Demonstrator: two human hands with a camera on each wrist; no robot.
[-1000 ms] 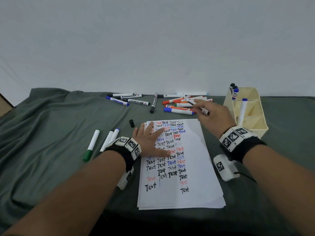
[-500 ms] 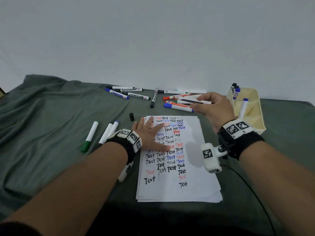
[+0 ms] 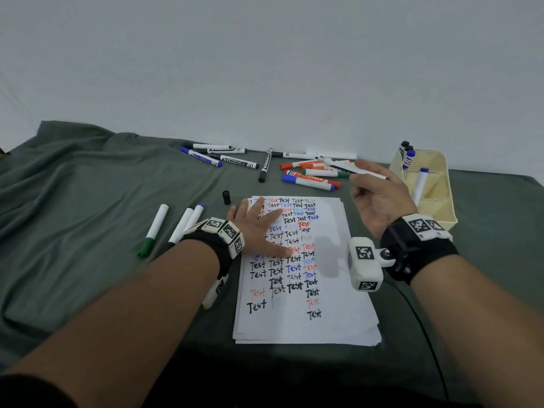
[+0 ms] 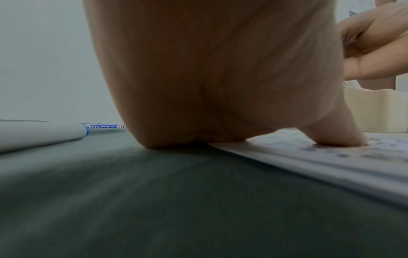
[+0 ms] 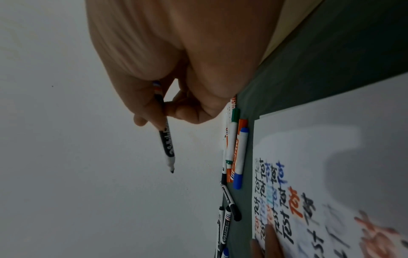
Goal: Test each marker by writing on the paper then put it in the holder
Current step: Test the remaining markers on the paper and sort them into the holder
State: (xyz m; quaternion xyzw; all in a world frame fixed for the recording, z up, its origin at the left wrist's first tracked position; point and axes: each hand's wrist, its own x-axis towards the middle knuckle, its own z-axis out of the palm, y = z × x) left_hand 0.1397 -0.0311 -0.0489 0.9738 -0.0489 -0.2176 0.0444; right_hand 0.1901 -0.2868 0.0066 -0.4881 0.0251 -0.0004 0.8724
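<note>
My right hand (image 3: pixel 378 195) (image 5: pixel 167 97) pinches an uncapped black marker (image 3: pixel 350 167) (image 5: pixel 165 137) in the air above the far right corner of the paper (image 3: pixel 326 290), its tip bare. My left hand (image 3: pixel 259 228) lies flat with fingers spread on the paper's upper left part, which is covered with the word "Test" in black, red and blue. The cream holder (image 3: pixel 432 201) stands at the right with several markers upright in it. A pile of markers (image 3: pixel 312 175) lies behind the paper.
A loose black cap (image 3: pixel 226 197) lies left of the paper's top corner. A green-capped marker (image 3: pixel 153 231) and two more (image 3: pixel 188 222) lie left of my left wrist. Several markers (image 3: pixel 217 157) lie at the far edge. A grey-green cloth (image 3: pixel 88 216) covers the table.
My right hand has lifted the black marker out of the pile and drawn it back toward the paper, turning palm inward. My left hand has stayed flat on the paper.
</note>
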